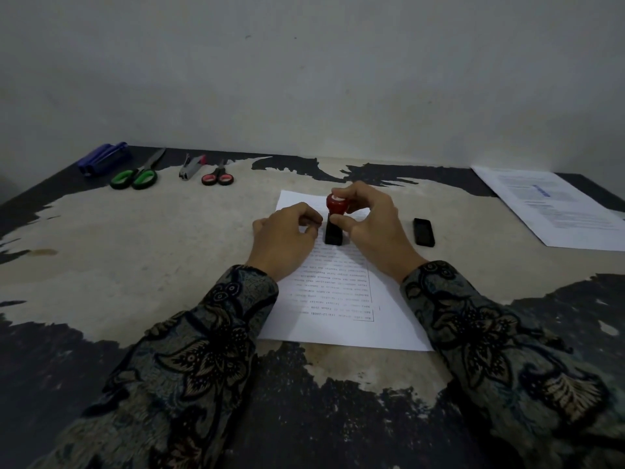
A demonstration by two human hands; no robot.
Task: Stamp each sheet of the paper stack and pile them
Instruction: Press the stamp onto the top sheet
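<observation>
Stamp (334, 218), red knob above a black base, stands upright on a printed sheet (341, 299) on the counter (135, 238); its print is too blurred to read. Right hand (368, 221) pinches the knob between curled fingers, hiding its far side. Left hand (285, 236) rests on the sheet beside the base, fingers curled under, their tips hidden.
</observation>
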